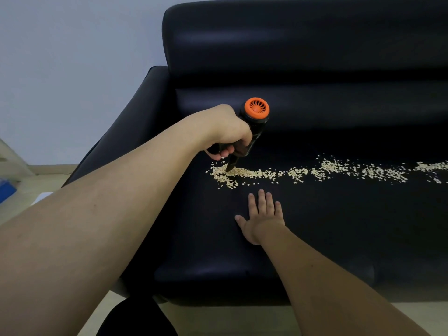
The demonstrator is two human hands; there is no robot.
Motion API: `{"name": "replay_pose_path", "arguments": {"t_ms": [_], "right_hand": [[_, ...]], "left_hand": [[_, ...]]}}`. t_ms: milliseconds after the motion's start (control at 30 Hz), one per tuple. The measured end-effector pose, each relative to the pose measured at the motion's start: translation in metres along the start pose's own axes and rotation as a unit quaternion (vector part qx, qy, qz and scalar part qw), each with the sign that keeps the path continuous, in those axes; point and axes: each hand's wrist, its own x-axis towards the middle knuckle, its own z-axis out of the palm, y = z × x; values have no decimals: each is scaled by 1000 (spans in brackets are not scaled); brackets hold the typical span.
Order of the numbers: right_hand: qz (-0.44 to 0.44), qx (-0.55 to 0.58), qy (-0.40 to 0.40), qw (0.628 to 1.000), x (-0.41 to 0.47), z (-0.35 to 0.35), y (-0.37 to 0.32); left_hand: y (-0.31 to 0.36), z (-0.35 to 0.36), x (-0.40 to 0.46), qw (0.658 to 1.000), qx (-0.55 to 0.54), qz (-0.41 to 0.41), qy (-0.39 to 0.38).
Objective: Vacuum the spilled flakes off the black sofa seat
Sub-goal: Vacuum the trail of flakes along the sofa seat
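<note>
While nozzle (229,167) amid flakes (244,174)

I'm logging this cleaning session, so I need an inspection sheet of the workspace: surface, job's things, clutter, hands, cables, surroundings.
Surface: black sofa seat, smooth and glossy, bare in front of the spill.
Job's things: flakes lie in a long band across the seat, reaching the right edge of the view; handheld vacuum, black with an orange end cap, nozzle tip down in the band's left end.
Clutter: nothing seen on the seat besides the flakes.
Hands: left hand grips the vacuum; right hand rests flat on the seat, fingers straight.
Cables: nothing seen.
Surroundings: pale wall, light floor, blue object at far left.
</note>
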Motion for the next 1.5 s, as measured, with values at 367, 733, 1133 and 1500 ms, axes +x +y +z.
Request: {"name": "replay_pose_path", "arguments": {"t_ms": [367,733,1133,1500], "right_hand": [[38,-4,-41,998,-2,-15,-13],[46,17,-54,997,2,-18,-15],[38,23,-53,998,2,-16,-13],[31,17,-48,998,3,-14,-11]], "left_hand": [[-10,-10,1,1000,-6,-13,12],[-20,-12,7,1000,-9,-13,13],[-13,-8,9,1000,-4,-5,5],[-9,-5,10,1000,1,-1,-2]]}}
